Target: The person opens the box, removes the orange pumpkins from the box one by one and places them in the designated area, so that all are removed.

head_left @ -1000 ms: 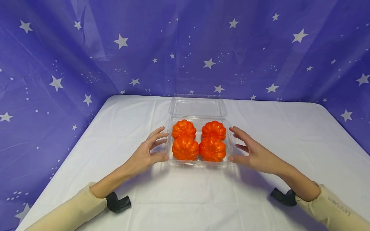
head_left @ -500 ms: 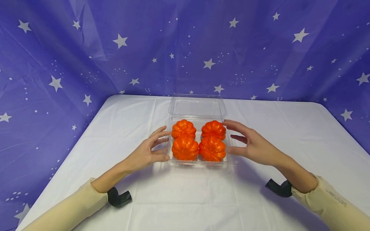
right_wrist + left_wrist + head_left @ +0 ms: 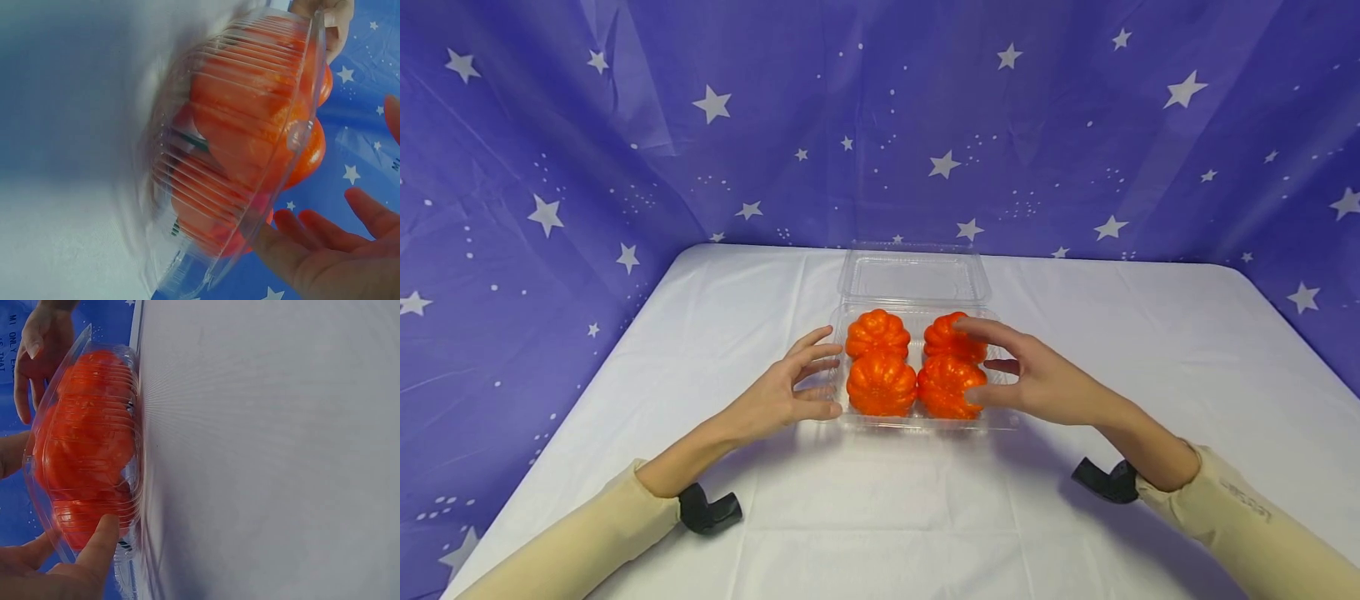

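Several glossy orange toy pumpkins sit in two rows in a clear plastic clamshell box point(image 3: 925, 425), its lid point(image 3: 913, 279) folded back behind it. My left hand point(image 3: 778, 396) is at the box's left side, fingers spread; in the left wrist view a fingertip point(image 3: 109, 525) appears to touch the ribbed wall. Over the right edge, my right hand point(image 3: 1056, 387) reaches with thumb and fingers apart. They overlap the back right pumpkin point(image 3: 942, 340) and the front right pumpkin point(image 3: 943, 385). The right wrist view shows the right palm point(image 3: 331, 262) holding nothing.
A white cloth point(image 3: 880, 517) covers the table, and the box stands near its middle. Behind and beside it hangs a purple-blue curtain point(image 3: 850, 117) with white stars. Black wrist mounts point(image 3: 709, 510) stick out below both sleeves.
My right hand has moved left, from beside the box to over its right-hand pumpkins. The left hand has barely shifted, and the box and pumpkins stay put.
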The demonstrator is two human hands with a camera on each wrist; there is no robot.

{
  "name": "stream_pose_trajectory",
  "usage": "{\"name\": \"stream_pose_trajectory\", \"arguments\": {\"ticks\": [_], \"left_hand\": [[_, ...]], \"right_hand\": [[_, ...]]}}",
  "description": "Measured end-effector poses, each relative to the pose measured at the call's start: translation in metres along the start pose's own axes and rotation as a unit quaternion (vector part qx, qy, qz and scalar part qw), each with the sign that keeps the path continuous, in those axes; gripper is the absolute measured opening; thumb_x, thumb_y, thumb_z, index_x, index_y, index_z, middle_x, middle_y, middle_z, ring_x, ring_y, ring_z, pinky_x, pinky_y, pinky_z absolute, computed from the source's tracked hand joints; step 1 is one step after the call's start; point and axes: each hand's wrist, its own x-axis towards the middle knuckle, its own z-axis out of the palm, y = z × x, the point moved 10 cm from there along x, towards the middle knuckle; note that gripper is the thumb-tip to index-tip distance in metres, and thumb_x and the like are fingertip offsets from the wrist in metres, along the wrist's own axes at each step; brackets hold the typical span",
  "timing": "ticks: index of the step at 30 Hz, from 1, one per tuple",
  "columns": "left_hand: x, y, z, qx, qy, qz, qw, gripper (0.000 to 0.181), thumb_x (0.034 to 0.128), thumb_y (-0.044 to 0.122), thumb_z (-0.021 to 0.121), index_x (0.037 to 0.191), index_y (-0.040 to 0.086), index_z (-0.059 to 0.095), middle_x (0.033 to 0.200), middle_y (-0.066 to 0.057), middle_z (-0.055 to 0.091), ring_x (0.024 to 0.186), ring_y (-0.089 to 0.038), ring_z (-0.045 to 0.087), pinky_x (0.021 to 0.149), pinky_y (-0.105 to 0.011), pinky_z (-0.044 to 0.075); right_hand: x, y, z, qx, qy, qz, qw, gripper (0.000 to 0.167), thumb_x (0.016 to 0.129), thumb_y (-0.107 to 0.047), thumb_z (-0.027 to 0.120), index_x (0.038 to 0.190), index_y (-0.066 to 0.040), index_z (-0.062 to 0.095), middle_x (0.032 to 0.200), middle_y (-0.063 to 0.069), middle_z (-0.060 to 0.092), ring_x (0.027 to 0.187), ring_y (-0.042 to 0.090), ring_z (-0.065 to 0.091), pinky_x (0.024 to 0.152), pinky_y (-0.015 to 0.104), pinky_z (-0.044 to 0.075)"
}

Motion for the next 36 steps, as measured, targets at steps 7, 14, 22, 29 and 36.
{"name": "stream_pose_trajectory", "arguments": {"ticks": [7, 14, 22, 29, 36], "left_hand": [[0.000, -0.001, 0.000, 0.003, -0.002, -0.005, 1.0000, 0.074, 0.0822, 0.008, 0.079, 0.146, 0.000, 0.042, 0.163, -0.001, 0.009, 0.140, -0.036, 0.033, 0.108, -0.046, 0.040], [0.001, -0.004, 0.000, 0.001, -0.003, -0.004, 1.0000, 0.074, 0.0824, 0.009, 0.080, 0.145, -0.001, 0.042, 0.164, -0.002, 0.009, 0.140, -0.037, 0.033, 0.108, -0.045, 0.040], [0.001, -0.006, -0.001, -0.004, 0.000, 0.000, 1.0000, 0.072, 0.0829, 0.007, 0.079, 0.144, -0.003, 0.042, 0.164, -0.004, 0.009, 0.140, -0.039, 0.032, 0.108, -0.047, 0.039], [0.001, -0.005, -0.001, -0.006, -0.001, -0.003, 1.0000, 0.072, 0.0826, 0.007, 0.079, 0.144, -0.002, 0.043, 0.164, -0.003, 0.009, 0.140, -0.038, 0.033, 0.108, -0.045, 0.040], [0.001, -0.005, 0.000, -0.009, 0.000, -0.003, 1.0000, 0.072, 0.0825, 0.007, 0.079, 0.144, -0.002, 0.043, 0.164, -0.003, 0.009, 0.140, -0.038, 0.033, 0.107, -0.044, 0.040]], "right_hand": [[0.002, 0.002, 0.008, -0.007, -0.016, 0.006, 0.9998, 0.070, 0.087, -0.015, 0.076, 0.147, -0.004, 0.041, 0.146, 0.010, 0.045, 0.131, 0.029, 0.043, 0.106, 0.055, 0.040], [0.005, 0.001, 0.015, -0.025, -0.022, 0.002, 0.9994, 0.066, 0.086, -0.012, 0.077, 0.144, -0.004, 0.046, 0.141, 0.008, 0.051, 0.127, 0.025, 0.048, 0.105, 0.054, 0.041], [0.006, 0.006, 0.019, -0.073, -0.023, 0.000, 0.9971, 0.052, 0.088, -0.007, 0.074, 0.136, -0.005, 0.055, 0.134, 0.006, 0.056, 0.114, 0.024, 0.052, 0.098, 0.049, 0.046], [0.004, 0.011, 0.020, -0.080, -0.025, 0.012, 0.9964, 0.053, 0.087, 0.001, 0.070, 0.138, -0.006, 0.054, 0.137, 0.008, 0.053, 0.119, 0.027, 0.051, 0.101, 0.048, 0.046], [0.003, 0.011, 0.020, -0.083, -0.019, 0.007, 0.9964, 0.053, 0.087, 0.004, 0.068, 0.137, -0.006, 0.055, 0.138, 0.007, 0.053, 0.121, 0.027, 0.051, 0.101, 0.049, 0.045]]}}
